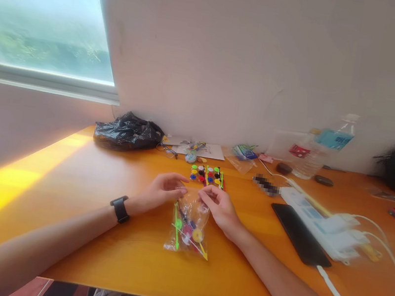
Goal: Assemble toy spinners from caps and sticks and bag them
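A clear plastic bag lies on the table in front of me, holding coloured discs and green and yellow arrow-shaped pieces. My left hand, with a dark watch on its wrist, pinches the bag's far edge on the left side. On the right side, my right hand grips the same edge between thumb and fingers. Just beyond both hands sit rows of small coloured discs with more arrow pieces beside them.
A black plastic bag and glasses stand at the back left. To the right are a black phone, a white power strip with cables, and a clear water bottle. A small packet lies near the wall.
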Demonstrator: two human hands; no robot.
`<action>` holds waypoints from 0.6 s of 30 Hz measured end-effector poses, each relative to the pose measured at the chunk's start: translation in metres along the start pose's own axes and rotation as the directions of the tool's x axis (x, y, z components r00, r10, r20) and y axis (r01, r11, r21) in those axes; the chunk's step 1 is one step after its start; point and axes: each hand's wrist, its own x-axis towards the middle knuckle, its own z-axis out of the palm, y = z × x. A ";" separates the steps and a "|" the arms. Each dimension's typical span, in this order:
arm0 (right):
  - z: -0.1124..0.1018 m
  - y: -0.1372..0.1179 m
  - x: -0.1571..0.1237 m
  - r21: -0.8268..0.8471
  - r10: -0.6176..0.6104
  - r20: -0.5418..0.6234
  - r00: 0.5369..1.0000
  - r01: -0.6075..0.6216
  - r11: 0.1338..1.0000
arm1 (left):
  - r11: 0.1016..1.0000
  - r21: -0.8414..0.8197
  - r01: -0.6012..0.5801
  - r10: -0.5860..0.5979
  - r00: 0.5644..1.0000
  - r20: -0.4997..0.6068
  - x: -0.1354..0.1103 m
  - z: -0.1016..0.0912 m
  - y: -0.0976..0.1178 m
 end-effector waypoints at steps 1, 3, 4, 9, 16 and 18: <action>0.000 0.002 0.001 0.002 -0.016 -0.003 1.000 0.016 1.000 | 1.000 -0.013 -0.020 0.020 1.000 -0.011 0.001 -0.001 -0.002; 0.000 0.003 0.002 0.017 -0.063 -0.014 0.998 0.063 0.998 | 0.998 -0.020 -0.059 0.059 0.998 -0.017 0.002 -0.003 -0.005; -0.001 0.004 0.002 0.024 -0.091 -0.018 0.996 0.092 0.996 | 0.997 -0.007 -0.076 0.076 0.997 -0.015 0.003 -0.004 -0.006; -0.004 0.000 0.002 0.039 -0.128 -0.037 0.991 0.130 0.991 | 0.990 0.101 -0.101 0.103 0.995 -0.011 0.001 -0.007 -0.008; -0.003 -0.006 0.000 0.017 -0.116 -0.089 0.989 0.118 0.993 | 0.983 0.148 -0.112 0.116 0.993 -0.017 -0.002 -0.007 -0.001; -0.004 -0.007 -0.001 -0.027 -0.135 -0.084 0.987 0.133 0.991 | 0.988 0.138 -0.074 0.076 0.997 -0.013 -0.003 -0.007 0.002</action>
